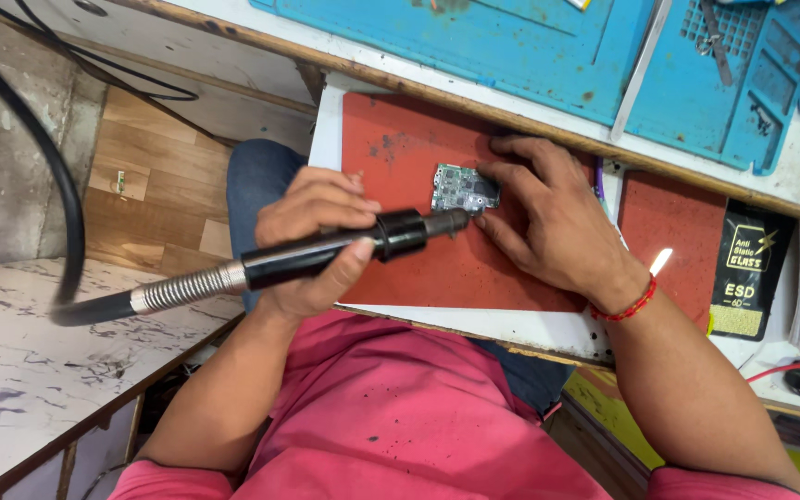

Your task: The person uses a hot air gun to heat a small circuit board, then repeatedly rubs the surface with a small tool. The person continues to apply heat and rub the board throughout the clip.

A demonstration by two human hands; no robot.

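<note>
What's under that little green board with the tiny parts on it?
The small circuit board lies flat on a red mat, with the right hand pinning its edge. Its underside, and the mat directly beneath it, are covered. The left hand aims a black hot-air handpiece at it.

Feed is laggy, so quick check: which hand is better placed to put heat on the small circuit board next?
Left. The left hand grips the hot-air handpiece, its nozzle tip right at the circuit board. The right hand is busy pinning that board to the red mat.
</note>
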